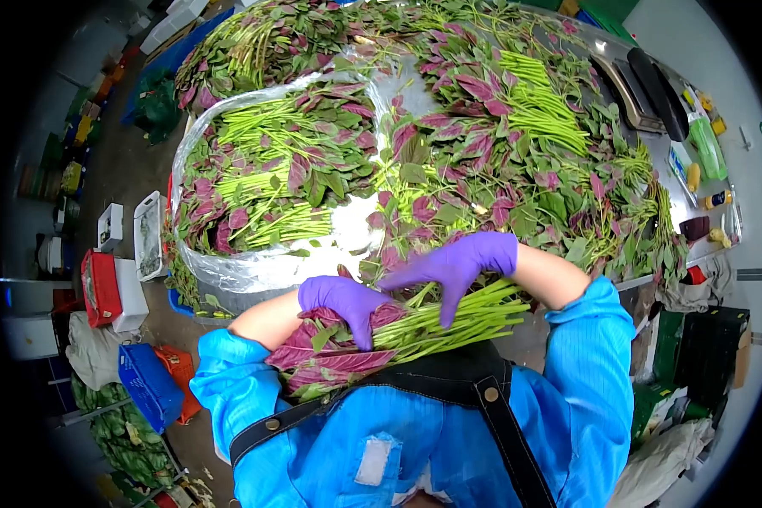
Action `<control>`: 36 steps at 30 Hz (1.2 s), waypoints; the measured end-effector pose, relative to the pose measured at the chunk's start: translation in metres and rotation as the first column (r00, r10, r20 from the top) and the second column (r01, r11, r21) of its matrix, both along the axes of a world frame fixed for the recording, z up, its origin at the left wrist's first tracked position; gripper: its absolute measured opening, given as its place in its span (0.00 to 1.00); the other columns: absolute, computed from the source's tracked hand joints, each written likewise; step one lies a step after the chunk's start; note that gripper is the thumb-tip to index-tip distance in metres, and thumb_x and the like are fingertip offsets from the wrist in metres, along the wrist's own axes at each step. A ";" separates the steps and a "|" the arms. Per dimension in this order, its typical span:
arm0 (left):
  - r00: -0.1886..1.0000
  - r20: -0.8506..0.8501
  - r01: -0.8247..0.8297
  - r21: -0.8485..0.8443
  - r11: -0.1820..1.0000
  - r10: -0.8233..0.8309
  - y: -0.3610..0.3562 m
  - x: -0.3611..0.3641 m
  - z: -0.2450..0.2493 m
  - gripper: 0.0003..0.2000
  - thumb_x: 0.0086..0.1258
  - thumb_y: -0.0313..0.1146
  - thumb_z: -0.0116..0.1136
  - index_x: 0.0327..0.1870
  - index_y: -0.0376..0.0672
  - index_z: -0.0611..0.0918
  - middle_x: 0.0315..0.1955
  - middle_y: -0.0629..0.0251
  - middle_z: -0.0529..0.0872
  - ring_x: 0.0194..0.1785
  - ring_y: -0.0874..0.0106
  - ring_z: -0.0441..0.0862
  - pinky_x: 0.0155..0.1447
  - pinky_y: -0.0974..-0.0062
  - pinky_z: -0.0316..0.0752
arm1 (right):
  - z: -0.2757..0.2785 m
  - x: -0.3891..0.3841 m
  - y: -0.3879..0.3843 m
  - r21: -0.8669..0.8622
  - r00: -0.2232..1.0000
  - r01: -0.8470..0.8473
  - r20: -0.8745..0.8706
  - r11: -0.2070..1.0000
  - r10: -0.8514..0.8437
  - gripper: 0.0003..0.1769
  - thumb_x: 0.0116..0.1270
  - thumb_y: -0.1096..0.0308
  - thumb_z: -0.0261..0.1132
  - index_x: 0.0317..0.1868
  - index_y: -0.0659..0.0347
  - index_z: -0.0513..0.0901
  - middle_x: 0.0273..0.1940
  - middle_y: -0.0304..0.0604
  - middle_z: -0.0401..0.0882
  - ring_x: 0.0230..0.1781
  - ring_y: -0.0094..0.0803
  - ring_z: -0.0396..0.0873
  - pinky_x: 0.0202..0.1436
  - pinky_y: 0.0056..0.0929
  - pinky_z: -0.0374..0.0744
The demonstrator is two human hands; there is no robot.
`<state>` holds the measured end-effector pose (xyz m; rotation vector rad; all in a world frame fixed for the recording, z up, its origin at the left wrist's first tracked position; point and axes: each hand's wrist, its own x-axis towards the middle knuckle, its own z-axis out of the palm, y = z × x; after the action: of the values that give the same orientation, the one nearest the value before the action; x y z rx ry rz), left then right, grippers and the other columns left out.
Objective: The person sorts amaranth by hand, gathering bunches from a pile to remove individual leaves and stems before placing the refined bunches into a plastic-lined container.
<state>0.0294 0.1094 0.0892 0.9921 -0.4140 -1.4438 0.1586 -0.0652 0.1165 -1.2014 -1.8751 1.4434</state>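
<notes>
My left hand point(343, 305), in a purple glove, is wrapped round the leafy end of a bunch of red and green amaranth point(440, 326) close to my chest. Over the stems of that bunch is my right hand point(457, 271), also gloved in purple, with thumb and fingers spread apart. The stems point to the right and the red leaves lie to the left. Beyond my hands, a clear plastic-lined container point(271, 262) holds several bunches with green stems. Loose amaranth point(499, 195) covers the table to its right.
A scale-like device point(635, 89) stands at the table's back right, near a green bottle point(707, 148). More greens point(262, 46) are heaped at the back left. On the floor at left are a red box point(100, 288), a white tray point(150, 235) and a blue crate point(150, 385).
</notes>
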 end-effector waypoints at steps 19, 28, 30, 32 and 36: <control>0.608 0.267 -0.791 0.123 0.599 0.748 0.099 -0.085 -0.025 0.25 0.57 0.33 0.61 0.56 0.35 0.71 0.52 0.59 0.75 0.56 0.68 0.72 0.62 0.71 0.65 | -0.103 -0.081 -0.177 -0.637 0.312 0.559 -0.432 0.531 -0.846 0.38 0.38 0.73 0.74 0.55 0.61 0.72 0.47 0.39 0.77 0.47 0.26 0.73 0.52 0.27 0.72; 0.416 -0.287 -0.898 0.022 0.440 0.863 -0.099 -0.004 -0.099 0.22 0.69 0.33 0.49 0.61 0.32 0.64 0.56 0.56 0.72 0.60 0.70 0.70 0.62 0.76 0.66 | -0.093 -0.051 -0.092 -0.777 0.001 0.516 -0.420 0.360 -0.908 0.31 0.49 0.73 0.67 0.56 0.65 0.70 0.46 0.42 0.77 0.45 0.30 0.77 0.48 0.28 0.75; 0.436 -0.203 -0.876 0.126 0.465 0.877 -0.103 -0.002 -0.132 0.19 0.70 0.29 0.45 0.59 0.32 0.66 0.55 0.56 0.72 0.58 0.71 0.72 0.59 0.79 0.69 | -0.106 -0.051 -0.090 -0.798 -0.014 0.500 -0.395 0.335 -0.919 0.31 0.50 0.72 0.66 0.57 0.65 0.69 0.47 0.42 0.77 0.46 0.30 0.76 0.49 0.28 0.75; 0.294 -0.460 -0.920 0.103 0.379 0.838 -0.104 -0.005 -0.117 0.19 0.69 0.27 0.46 0.60 0.31 0.65 0.56 0.55 0.72 0.57 0.70 0.73 0.60 0.76 0.69 | -0.111 -0.053 -0.093 -0.764 -0.001 0.577 -0.355 0.289 -0.935 0.31 0.50 0.73 0.65 0.57 0.64 0.69 0.47 0.42 0.77 0.46 0.29 0.76 0.49 0.27 0.75; 0.231 -0.614 -0.951 0.020 0.307 0.755 -0.100 -0.014 -0.116 0.23 0.69 0.33 0.43 0.62 0.31 0.60 0.57 0.50 0.70 0.60 0.61 0.70 0.65 0.64 0.64 | -0.091 -0.042 -0.106 -0.833 -0.130 0.504 -0.334 0.228 -0.934 0.25 0.54 0.70 0.63 0.54 0.67 0.72 0.45 0.45 0.79 0.43 0.33 0.79 0.48 0.29 0.77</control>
<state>0.0151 0.0098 -0.0269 0.3006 0.3153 -0.4352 0.1168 -0.1709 0.0260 -1.0559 0.1421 1.2362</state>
